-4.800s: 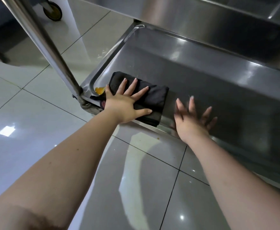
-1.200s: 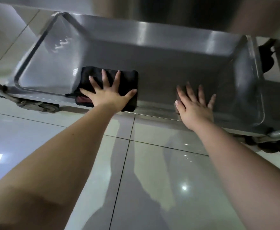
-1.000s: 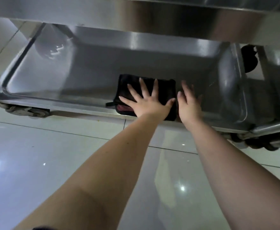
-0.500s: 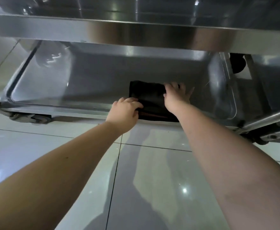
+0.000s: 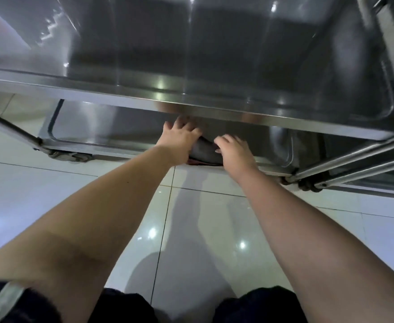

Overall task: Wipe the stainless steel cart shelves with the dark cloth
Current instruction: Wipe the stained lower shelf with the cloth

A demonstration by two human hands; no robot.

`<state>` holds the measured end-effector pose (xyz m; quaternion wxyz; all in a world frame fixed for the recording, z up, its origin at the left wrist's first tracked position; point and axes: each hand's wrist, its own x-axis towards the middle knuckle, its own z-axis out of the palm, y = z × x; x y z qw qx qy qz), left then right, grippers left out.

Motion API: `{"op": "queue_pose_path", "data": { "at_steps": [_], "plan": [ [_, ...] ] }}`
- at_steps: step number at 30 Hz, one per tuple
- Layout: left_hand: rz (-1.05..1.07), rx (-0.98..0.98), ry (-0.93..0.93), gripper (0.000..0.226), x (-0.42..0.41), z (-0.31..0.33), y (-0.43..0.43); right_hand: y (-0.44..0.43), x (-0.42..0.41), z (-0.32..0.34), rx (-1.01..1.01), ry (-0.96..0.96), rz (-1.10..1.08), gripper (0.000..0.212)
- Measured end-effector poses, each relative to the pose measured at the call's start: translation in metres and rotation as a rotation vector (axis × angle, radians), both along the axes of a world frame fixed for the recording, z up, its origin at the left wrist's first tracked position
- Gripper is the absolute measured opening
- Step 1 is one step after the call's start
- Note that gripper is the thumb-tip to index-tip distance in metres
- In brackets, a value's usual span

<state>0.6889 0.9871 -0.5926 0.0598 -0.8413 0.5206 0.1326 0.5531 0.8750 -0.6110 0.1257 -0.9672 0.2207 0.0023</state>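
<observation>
The dark cloth [image 5: 204,152] lies bunched on the bottom shelf [image 5: 102,131] of the stainless steel cart, near that shelf's front edge. My left hand [image 5: 179,138] grips the cloth's left side, its fingertips partly hidden under the rim of the shelf above [image 5: 214,108]. My right hand [image 5: 234,148] holds the cloth's right side with curled fingers. Only a small strip of cloth shows between the two hands. The shelf above [image 5: 214,54] fills the top of the head view.
Cart legs slant at the left [image 5: 9,129] and the right [image 5: 354,157]. A caster [image 5: 71,157] sits under the bottom shelf's left corner. Glossy floor tiles [image 5: 191,217] lie between me and the cart. My dark-clothed knees [image 5: 126,306] show at the bottom.
The cloth was wiped rightward along the bottom shelf under my left hand. My right hand came onto it. Now both hands grip and bunch it, and the view has tilted up.
</observation>
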Motion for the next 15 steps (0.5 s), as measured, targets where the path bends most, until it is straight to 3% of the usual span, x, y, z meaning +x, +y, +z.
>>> {"op": "queue_pose_path", "data": {
  "at_steps": [4,8,15],
  "plan": [
    [-0.115,0.048,0.085,0.037,-0.019,0.043,0.014,0.027,-0.034,0.042,0.108,-0.058,0.008,0.007],
    [-0.063,0.065,0.208,0.020,-0.055,0.077,0.055,0.059,-0.067,0.099,0.186,0.063,-0.078,0.015],
    [-0.013,-0.263,0.248,0.018,-0.086,0.217,0.109,0.096,-0.112,0.245,0.258,0.016,-0.153,0.028]
  ]
}}
